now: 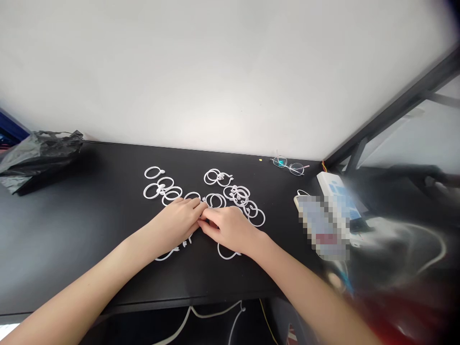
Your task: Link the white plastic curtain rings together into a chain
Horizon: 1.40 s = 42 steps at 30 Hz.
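White rings (239, 195) lie scattered over the black desk (89, 230), arcing from ten o'clock through noon to two around the hands, with others partly covered at seven and five; spread in a thin layer, they are probably easy to pick singly. At the centre, the left hand (180, 218) and right hand (232, 227) meet fingertip to fingertip, fingers bunched and curled inward, likely so both can work on one small part. Whether they pinch a ring I cannot tell; the knuckles hide it. Farther out, glasses (289, 165) lie at two o'clock and a phone (319, 227) at three beside a white box (332, 179), perhaps set aside from the hands' way. A bag (43, 155) slumps near ten, well apart.
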### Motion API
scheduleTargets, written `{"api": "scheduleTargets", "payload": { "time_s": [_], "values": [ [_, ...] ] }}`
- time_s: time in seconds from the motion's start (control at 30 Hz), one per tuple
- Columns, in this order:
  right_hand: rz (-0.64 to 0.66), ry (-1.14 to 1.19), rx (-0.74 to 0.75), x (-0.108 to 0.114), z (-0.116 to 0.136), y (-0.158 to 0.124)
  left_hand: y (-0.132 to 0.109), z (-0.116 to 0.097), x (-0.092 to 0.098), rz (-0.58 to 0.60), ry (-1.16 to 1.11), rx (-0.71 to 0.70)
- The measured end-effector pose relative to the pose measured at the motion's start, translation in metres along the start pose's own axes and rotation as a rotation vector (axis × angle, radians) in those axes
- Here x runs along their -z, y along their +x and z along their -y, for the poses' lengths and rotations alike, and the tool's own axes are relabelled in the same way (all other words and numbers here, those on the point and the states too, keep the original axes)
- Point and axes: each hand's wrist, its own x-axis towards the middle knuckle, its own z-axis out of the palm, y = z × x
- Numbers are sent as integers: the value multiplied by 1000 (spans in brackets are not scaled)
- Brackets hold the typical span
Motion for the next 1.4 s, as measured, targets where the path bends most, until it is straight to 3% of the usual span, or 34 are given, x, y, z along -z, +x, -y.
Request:
{"api": "scheduleTargets", "payload": {
  "time_s": [0.4, 0.57, 0.7, 0.8, 1.13, 1.4],
  "values": [
    [-59, 43, -3, 0, -1, 0, 2, 4, -3, -89, 47, -30],
    [-135, 108, -10, 1, -3, 0, 2, 6, -1, -219, 52, -22],
    [-200, 77, -41, 2, -6, 2, 2, 2, 3, -375, -100, 54],
    [-190, 63, -64, 1, -8, 3, 1, 0, 6, -427, -172, 75],
    [-137, 106, -90, -1, -7, 3, 1, 4, 0, -377, -55, 25],
    [-270, 110, -193, 5, -11, 4, 3, 6, -7, -278, -43, 51]
  ]
}}
